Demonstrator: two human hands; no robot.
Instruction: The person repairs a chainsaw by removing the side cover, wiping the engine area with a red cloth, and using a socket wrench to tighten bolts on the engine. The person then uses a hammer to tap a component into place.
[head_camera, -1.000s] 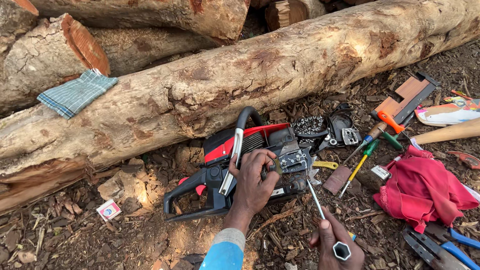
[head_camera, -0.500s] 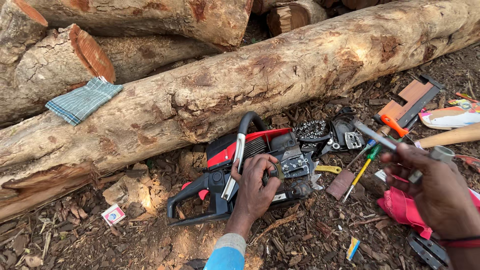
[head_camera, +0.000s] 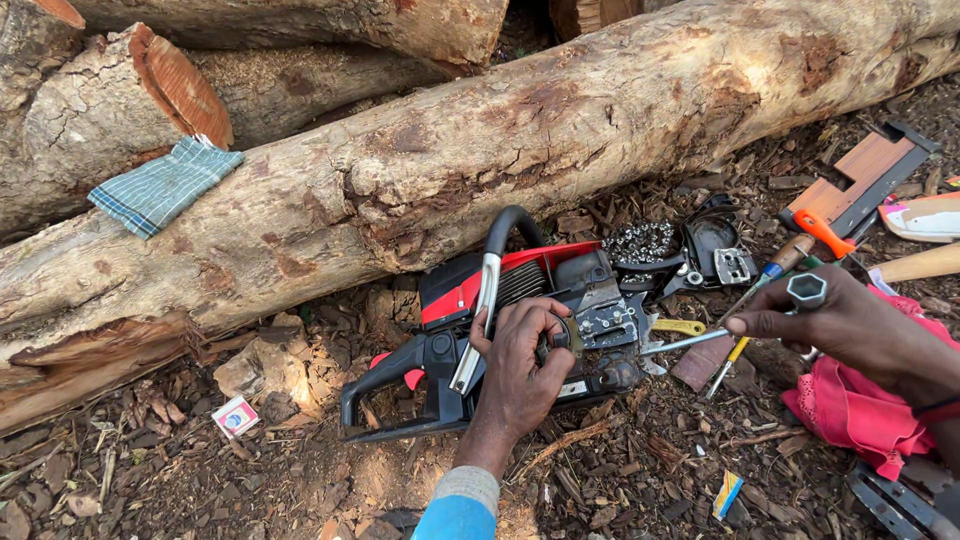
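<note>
A small red-and-white packet (head_camera: 236, 416) lies left of the chainsaw (head_camera: 520, 320).

chainsaw (head_camera: 520, 310) – red-black, on its side | socket wrench (head_camera: 740, 325) – angled, held above ground

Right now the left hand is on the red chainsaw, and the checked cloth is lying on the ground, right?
Not quite. The head view shows the checked cloth lying on the log, not the ground. The left hand is indeed on the red chainsaw.
</note>
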